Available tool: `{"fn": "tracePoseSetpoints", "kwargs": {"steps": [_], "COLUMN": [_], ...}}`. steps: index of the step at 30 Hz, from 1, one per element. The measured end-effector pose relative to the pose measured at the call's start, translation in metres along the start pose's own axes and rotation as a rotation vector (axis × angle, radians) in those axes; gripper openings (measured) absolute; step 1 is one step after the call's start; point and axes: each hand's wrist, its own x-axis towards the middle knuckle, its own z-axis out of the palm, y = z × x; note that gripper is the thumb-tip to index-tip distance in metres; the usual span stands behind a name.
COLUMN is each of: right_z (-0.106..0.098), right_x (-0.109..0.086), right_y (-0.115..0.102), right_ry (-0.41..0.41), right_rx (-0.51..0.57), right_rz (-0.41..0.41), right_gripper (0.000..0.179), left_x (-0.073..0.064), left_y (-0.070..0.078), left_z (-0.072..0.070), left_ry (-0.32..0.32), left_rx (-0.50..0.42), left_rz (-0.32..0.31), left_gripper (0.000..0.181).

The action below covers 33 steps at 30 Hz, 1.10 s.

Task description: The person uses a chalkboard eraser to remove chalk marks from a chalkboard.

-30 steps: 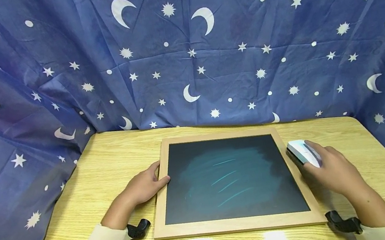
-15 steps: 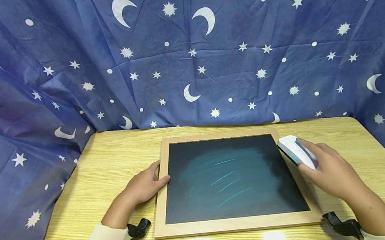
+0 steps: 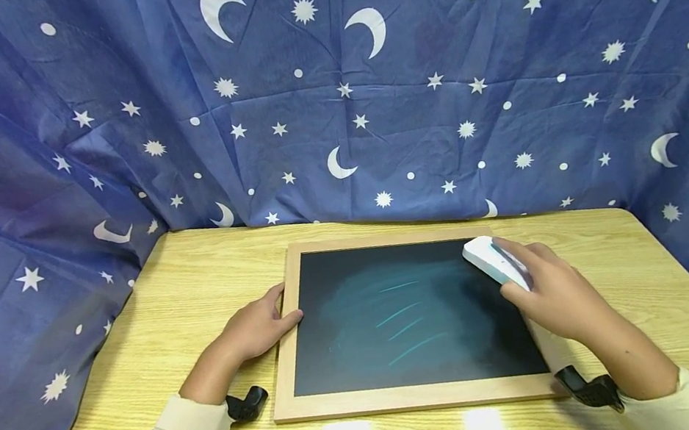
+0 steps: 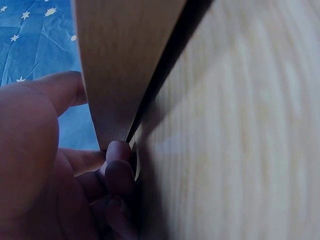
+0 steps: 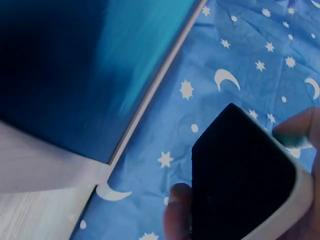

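Note:
A chalkboard (image 3: 366, 360) in a pale wooden frame lies on the table, with several thin teal strokes and a smeared teal haze on its dark face. My left hand (image 3: 257, 330) grips the frame's left side, thumb over the top. In the left wrist view, fingers (image 4: 120, 175) curl at the frame's edge (image 4: 122, 55), close to the tabletop. My right hand (image 3: 549, 288) holds a white eraser (image 3: 491, 260) over the board's upper right part. Its black felt underside shows in the right wrist view, where the eraser (image 5: 240, 175) is raised off the board, between thumb and fingers.
The light wooden table (image 3: 207, 280) carries the board. A blue curtain (image 3: 304, 124) with white moons and stars hangs behind and along both sides. Black wrist mounts (image 3: 247, 404) sit on both wrists. Two bright reflections lie near the table's front.
My right hand has carried the eraser leftward and slightly up, from beside the frame's right edge to over the dark board. The left hand keeps its grip in place.

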Motion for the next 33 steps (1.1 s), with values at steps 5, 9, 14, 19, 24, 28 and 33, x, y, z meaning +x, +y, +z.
{"fn": "tracePoseSetpoints", "kwargs": {"steps": [5,9,14,19,24,28,33], "right_z": [0.005,0.011,0.016,0.022,0.034,0.043,0.051], "right_x": [0.011,0.018,0.025,0.031,0.035,0.039,0.044], "right_y": [-0.007,-0.011,-0.020,-0.030,-0.039,-0.049,-0.060], "right_ry": [-0.025,-0.023,-0.037,-0.056,-0.056,-0.056,-0.064], "right_rx": [0.008,-0.008,-0.065,-0.109,-0.152,-0.180,-0.222], "right_rz": [-0.003,-0.046,-0.105,-0.145,-0.193,-0.251,-0.313], "right_gripper": [0.067,0.063,0.060,0.058,0.058,0.056,0.055], "left_x": [0.000,0.000,0.000,-0.001,-0.003,-0.003,-0.002], "left_y": [0.000,0.001,0.001,0.001,0.000,0.001,0.003], "left_z": [0.000,0.000,0.000,0.001,0.002,0.002,0.001], "left_ry": [0.000,0.000,0.002,0.002,-0.007,-0.008,-0.002], "left_rx": [0.002,0.001,0.005,0.004,-0.001,-0.003,0.014], "left_rz": [0.006,0.005,-0.002,-0.005,-0.008,-0.008,0.004], "left_gripper": [0.078,0.078,0.077,0.077,0.079,0.080,0.077]}}
